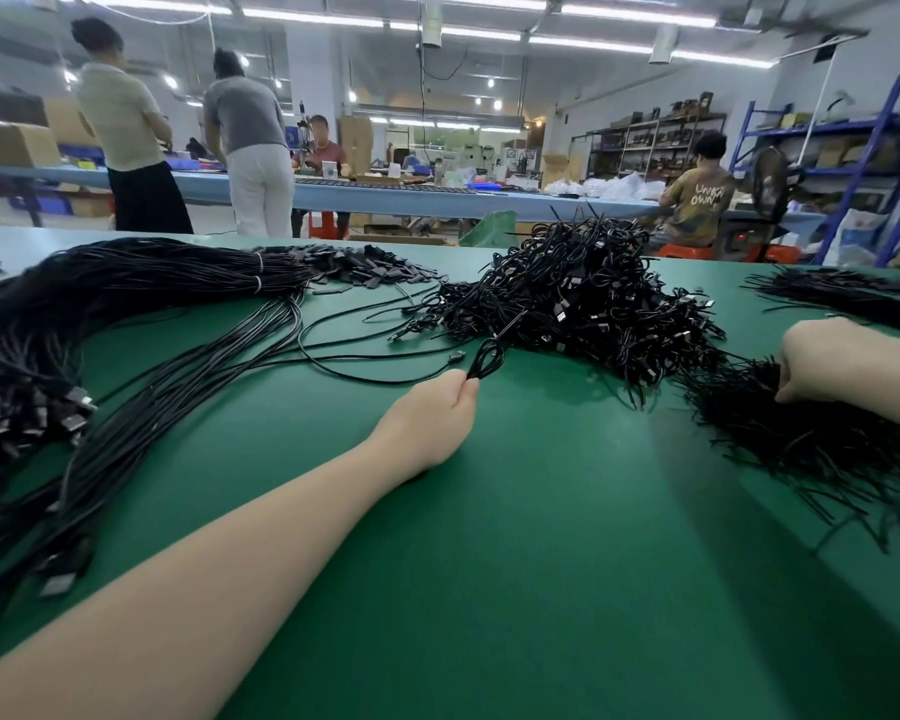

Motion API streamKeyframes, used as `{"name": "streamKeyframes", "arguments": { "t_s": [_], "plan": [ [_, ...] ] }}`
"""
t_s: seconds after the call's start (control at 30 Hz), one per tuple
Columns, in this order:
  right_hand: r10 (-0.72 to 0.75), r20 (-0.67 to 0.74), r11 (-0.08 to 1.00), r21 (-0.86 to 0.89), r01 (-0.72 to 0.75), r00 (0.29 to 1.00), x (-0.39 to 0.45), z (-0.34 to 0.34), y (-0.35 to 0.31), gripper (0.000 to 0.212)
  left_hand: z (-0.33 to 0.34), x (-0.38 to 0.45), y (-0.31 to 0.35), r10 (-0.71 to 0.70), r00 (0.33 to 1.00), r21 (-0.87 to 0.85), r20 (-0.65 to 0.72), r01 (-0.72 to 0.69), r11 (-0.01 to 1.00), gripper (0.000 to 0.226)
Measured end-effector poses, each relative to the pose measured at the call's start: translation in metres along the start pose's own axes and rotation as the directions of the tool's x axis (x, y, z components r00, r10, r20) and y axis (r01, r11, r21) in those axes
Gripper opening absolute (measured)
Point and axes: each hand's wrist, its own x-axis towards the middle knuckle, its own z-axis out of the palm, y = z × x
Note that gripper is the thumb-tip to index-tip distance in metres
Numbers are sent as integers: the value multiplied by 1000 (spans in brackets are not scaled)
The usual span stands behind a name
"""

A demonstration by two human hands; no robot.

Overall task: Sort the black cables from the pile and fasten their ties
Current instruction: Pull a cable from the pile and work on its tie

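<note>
Fingers of left hand (pixel 437 407) pinch coiled cable (pixel 487 358) — right hand (pixel 848 363) grips ties (pixel 780 433).

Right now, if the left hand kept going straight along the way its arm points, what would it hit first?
Most likely the tangled pile of coiled cables. The left hand already pinches a looped cable whose far end reaches that pile. Depth is unclear.

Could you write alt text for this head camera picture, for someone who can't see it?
A person's left hand pinches a small coiled black cable over a green table, while the right hand grips black ties in a loose heap. A tangled pile of coiled cables lies beyond, long bundled cables at left.
</note>
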Motion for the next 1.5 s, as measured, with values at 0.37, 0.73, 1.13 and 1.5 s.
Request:
{"name": "streamKeyframes", "arguments": {
  "t_s": [0.37,0.73,1.13,1.5],
  "plan": [
    [-346,-518,915,-372,158,783,-47,-35,-46,12,-1,1,0,-21,1000,-54,-16,20,998,36],
    [-625,-660,754,-373,540,417,-111,-23,-178,11,3,1,-3,74,997,14,-34,-74,997,35],
    [-673,-633,713,-418,563,382,-108,-22,-183,6,12,0,4,83,996,346,-27,-69,936,29],
    [-820,-284,349,440,828,497,-77,-79,-155,17,6,-9,20,503,860,742,88,-393,543,32]
  ]
}}
